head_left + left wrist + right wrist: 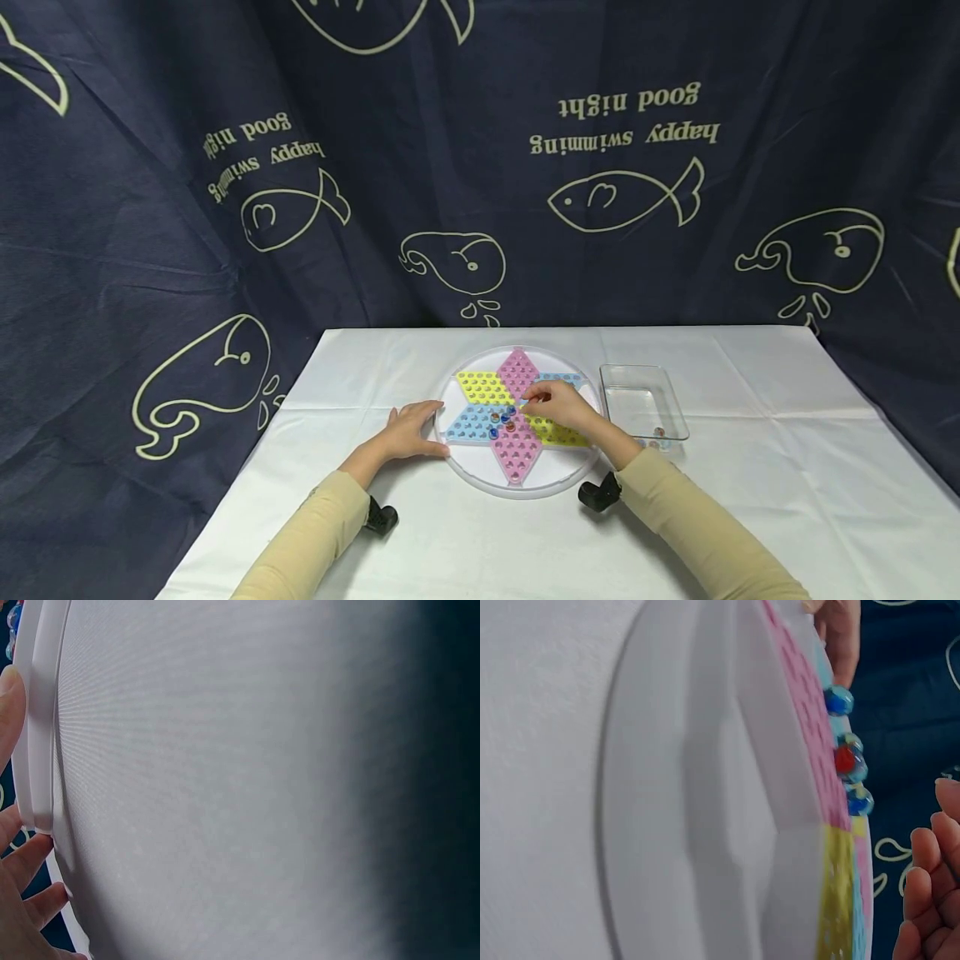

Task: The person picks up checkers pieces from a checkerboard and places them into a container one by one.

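Note:
A round white Chinese checkers board [468, 471] lies on the table, with a star of pink, yellow and blue sections. Several glass marbles [494, 433] sit in holes around its middle. My left hand [405, 431] rests at the board's left rim, fingers spread, thumb and fingertips touching the edge. In the left wrist view, the thumb [9, 705] lies against the rim [43, 712]. My right hand [561, 405] hovers over the centre of the board, fingers loosely bent. The right wrist view shows its fingertips [922, 847] with no marble visible among them, beside blue and red marbles [845, 759].
A clear rectangular dish [637, 400] stands right of the board, with a few marbles [658, 432] at its near end. White cloth [765, 417] covers the table. A dark blue curtain [480, 167] with fish and whale drawings hangs behind it.

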A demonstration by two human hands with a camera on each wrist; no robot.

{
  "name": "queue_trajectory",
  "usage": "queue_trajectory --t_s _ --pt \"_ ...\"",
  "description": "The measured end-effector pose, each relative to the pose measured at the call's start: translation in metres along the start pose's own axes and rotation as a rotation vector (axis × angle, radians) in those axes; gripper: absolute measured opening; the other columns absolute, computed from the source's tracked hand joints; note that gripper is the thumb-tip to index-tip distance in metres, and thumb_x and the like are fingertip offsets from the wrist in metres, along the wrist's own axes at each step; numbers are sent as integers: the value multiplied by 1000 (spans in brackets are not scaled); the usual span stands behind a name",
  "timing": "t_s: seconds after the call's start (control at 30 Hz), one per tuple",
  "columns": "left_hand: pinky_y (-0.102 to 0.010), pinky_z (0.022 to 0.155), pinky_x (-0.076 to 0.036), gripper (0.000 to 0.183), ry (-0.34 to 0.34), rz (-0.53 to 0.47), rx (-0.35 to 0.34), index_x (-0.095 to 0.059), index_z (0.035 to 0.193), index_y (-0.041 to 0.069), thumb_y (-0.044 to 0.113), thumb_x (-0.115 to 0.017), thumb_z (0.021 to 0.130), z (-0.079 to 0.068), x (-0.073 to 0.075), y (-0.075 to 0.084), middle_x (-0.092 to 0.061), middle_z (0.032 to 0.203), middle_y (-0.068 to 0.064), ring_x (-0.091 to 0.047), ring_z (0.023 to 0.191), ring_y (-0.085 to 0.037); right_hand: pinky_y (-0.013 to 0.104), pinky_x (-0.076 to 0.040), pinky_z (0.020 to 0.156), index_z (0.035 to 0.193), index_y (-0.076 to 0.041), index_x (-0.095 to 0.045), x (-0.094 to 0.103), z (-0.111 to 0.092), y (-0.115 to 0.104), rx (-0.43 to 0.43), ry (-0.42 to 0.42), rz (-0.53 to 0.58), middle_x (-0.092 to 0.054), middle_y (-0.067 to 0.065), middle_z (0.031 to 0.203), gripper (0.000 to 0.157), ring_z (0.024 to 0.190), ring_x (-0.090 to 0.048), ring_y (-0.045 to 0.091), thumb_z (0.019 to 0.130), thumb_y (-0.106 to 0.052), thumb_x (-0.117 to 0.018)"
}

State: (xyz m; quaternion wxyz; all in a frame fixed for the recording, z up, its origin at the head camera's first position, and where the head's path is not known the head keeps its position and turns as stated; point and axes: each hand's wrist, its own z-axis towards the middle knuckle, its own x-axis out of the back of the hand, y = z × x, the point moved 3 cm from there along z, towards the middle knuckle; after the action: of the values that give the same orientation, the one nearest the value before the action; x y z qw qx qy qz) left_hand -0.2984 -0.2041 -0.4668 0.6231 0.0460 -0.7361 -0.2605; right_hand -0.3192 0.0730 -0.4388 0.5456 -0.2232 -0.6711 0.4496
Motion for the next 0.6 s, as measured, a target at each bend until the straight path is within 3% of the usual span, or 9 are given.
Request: queue_trajectory --t_s 0.3,0.6 --pt "-66 105 -5 91 -9 -6 -6 -37 139 10 52 -74 67 1 -1 -2 -36 144 -12 -27 133 -36 19 -42 58 92 -1 -66 -19 -3 1 -27 -60 28 -57 2 77 16 68 -47 12 79 -11 -67" --pt "-65 106 -5 92 -13 -11 -5 -37 139 10 52 -74 67 0 0 0 -36 144 -12 -26 133 -36 15 -37 47 83 -3 -68 -31 -2 3 47 -21 -102 -57 -3 65 11 56 -45 7 74 -9 -70"
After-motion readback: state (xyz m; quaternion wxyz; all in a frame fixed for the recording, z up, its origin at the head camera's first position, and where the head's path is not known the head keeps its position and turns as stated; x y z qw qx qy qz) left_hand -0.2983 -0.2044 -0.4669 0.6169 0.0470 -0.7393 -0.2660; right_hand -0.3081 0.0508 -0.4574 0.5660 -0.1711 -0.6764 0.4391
